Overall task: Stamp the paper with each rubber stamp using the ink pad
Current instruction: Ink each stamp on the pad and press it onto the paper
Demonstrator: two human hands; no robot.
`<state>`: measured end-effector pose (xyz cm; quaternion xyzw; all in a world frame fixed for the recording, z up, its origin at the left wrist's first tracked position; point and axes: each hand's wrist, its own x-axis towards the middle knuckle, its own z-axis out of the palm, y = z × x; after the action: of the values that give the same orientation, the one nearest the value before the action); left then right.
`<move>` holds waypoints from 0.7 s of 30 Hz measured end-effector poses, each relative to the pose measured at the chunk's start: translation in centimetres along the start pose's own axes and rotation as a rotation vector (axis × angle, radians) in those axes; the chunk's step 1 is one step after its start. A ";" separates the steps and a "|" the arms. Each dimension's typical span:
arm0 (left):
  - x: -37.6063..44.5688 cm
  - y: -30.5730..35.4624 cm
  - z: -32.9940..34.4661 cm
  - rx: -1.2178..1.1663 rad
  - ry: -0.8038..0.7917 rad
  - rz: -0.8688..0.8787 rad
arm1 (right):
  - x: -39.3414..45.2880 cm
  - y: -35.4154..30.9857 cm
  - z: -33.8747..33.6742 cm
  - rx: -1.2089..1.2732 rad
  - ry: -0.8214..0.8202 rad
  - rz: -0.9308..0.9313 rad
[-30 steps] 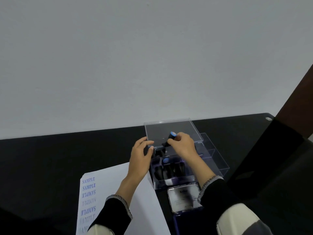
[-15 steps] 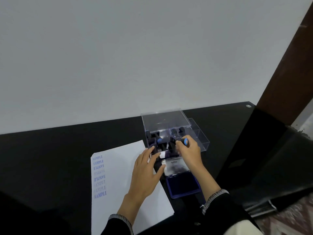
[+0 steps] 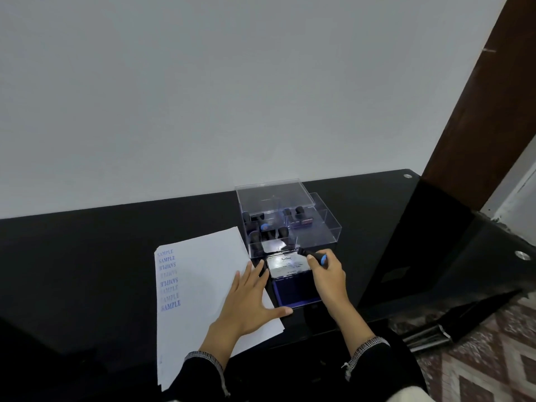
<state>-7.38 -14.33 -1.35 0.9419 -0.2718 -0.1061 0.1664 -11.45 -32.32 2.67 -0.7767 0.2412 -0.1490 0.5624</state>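
Black and glossy, the desk [image 3: 87, 271] ran along a plain pale wall, and everything sat toward its near right edge. At that edge the right hand [image 3: 329, 275] pinched a rubber stamp [image 3: 314, 255] between thumb and curled fingers, its black body lying nearly level and its blue-capped end toward the palm. It hung just above the ink pad [image 3: 295, 288], over the raised lid [image 3: 285, 265] rather than the blue ink bed. The left hand [image 3: 251, 300] lay spread, fingers straight, pressing the paper's [image 3: 203, 271] right edge flat beside the pad.

To ink well, the stamp should probably be turned face down, brought back over the blue bed and pressed squarely and briefly, so the face loads evenly without flooding. The left palm seemed well placed to keep the sheet from sliding.

A column of blue SAMPLE prints [image 3: 168, 278] ran down the paper's left edge, some faint and some turned, which suggested uneven inking or pressure.

Behind the pad, toward the wall, stood a clear plastic box [image 3: 327, 232] with its lid [image 3: 274, 195] tipped open. Its left part held several dark-handled stamps [image 3: 262, 232] standing close together; a compartment farther back held two more; the near right compartment looked bare.
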 end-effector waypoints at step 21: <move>-1.7 -1.9 1.2 -0.036 0.103 0.071 | -0.8 -2.0 0.9 -0.687 -0.359 -0.334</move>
<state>-8.23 -12.21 -2.92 0.9327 -0.2945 -0.0563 0.2006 -11.25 -30.69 4.34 -0.9611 0.0459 -0.0112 0.2722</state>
